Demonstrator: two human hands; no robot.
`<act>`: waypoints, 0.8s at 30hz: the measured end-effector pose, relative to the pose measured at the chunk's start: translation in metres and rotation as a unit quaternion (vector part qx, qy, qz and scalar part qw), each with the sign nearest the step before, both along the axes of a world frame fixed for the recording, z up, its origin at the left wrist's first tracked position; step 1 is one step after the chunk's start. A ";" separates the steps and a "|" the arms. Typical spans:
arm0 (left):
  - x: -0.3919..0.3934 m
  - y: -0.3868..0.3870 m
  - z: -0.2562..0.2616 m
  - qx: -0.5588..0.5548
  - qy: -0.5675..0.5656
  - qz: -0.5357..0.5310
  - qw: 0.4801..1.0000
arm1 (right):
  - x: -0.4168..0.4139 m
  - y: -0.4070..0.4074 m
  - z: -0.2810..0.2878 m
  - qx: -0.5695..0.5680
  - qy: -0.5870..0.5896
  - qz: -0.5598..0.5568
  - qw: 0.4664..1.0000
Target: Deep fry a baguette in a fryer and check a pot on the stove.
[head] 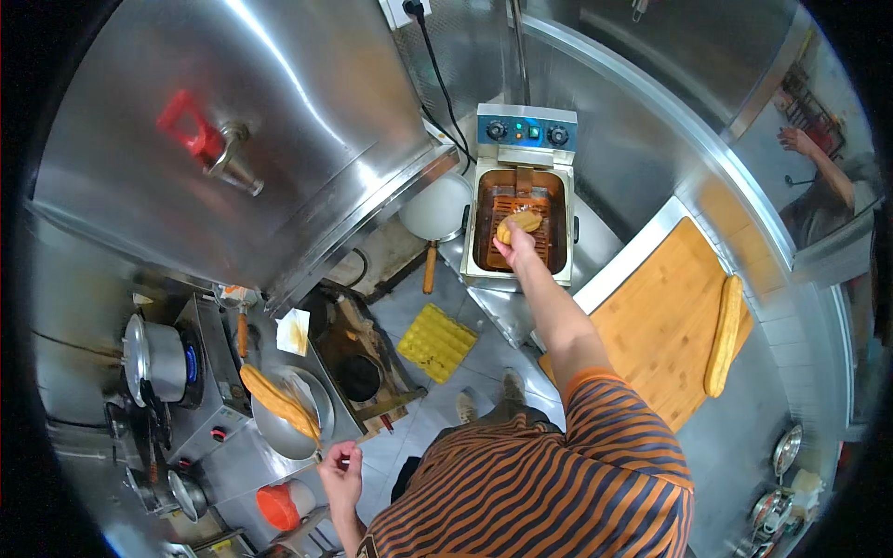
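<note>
My right hand grips a short piece of golden fried dough stick over the oil well of an electric deep fryer. Beneath it, a slotted rack shows in the brown oil. At lower left, the fingers of my left hand are pinched at the narrow end of a long browned dough stick, which extends over a metal bowl. Whether a thin tool sits between these fingers and the dough is too small to tell. Another long dough stick lies along the right edge of a wooden board.
Left, a pot stands over a blue flame. A white round pan with a wooden handle sits beside the fryer. On the floor lies a yellow egg tray. A steel tank with a red-handled tap rises upper left. Another person's arm shows far right.
</note>
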State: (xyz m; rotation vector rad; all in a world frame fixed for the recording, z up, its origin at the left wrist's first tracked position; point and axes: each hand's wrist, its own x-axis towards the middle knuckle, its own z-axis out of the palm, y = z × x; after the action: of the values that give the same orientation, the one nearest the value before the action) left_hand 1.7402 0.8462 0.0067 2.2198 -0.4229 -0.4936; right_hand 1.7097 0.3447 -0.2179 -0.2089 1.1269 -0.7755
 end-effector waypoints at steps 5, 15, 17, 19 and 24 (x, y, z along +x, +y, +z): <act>-0.017 0.006 -0.007 -0.017 0.058 0.005 0.998 | 0.033 0.048 0.007 0.066 0.000 -0.116 0.991; -0.024 0.061 0.008 -0.039 0.005 -0.036 0.999 | 0.012 0.188 0.050 0.039 -0.145 0.018 0.989; -0.026 0.099 0.009 -0.048 0.043 -0.003 0.998 | 0.004 0.243 0.060 0.038 -0.152 0.068 0.985; -0.029 0.143 0.012 -0.059 0.074 0.046 0.994 | -0.006 0.297 0.057 0.045 -0.168 0.149 0.973; -0.030 0.271 0.008 -0.035 -0.043 0.069 0.996 | -0.055 0.425 0.148 -0.052 -0.075 0.151 0.984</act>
State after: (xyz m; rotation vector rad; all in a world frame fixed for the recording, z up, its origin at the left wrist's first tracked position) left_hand 1.7106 1.1175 0.0142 2.1899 -0.3248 -0.3055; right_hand 1.6544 0.7693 -0.0699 -0.3940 0.8861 -0.5687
